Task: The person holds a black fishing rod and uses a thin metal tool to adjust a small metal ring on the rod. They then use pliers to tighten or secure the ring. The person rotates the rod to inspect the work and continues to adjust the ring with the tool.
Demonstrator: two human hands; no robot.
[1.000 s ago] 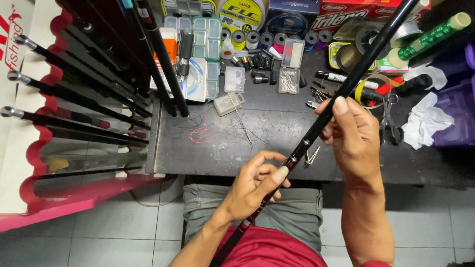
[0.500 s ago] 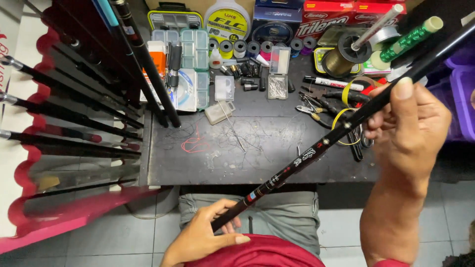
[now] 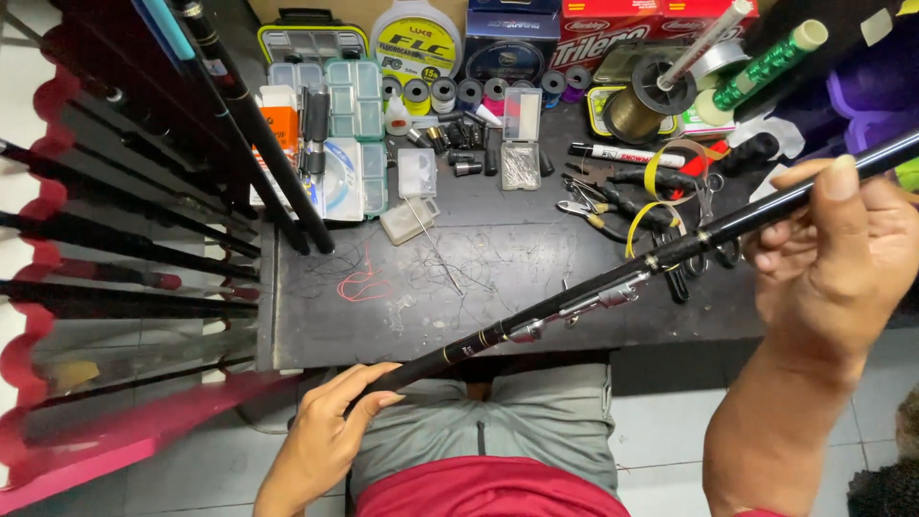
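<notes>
a black fishing rod runs slantwise across the view, from low left to high right, above the front edge of the dark desk and over the person's lap. the left hand grasps its butt end, fingers curled round the grip just below the desk's edge. the right hand is clenched round the rod higher up, thumb laid along the blank, with the rod passing on beyond it toward the right edge of the view. between the hands a silver reel seat shows on the rod, with a gold band just left of it.

on the desk, well behind the rod, lie clear compartment boxes, a small clear box of pins, a row of little line spools and a large yellow spool of line. nearer the right hand are pliers, scissors, a white marker pen, a roll of yellow tape and a big spool of olive line. a loop of red thread lies on the scratched desk top, near the front.

at the left, more dark rods rest across a red and white rack, and two others lean over the desk's left side. pale floor tiles show below.
</notes>
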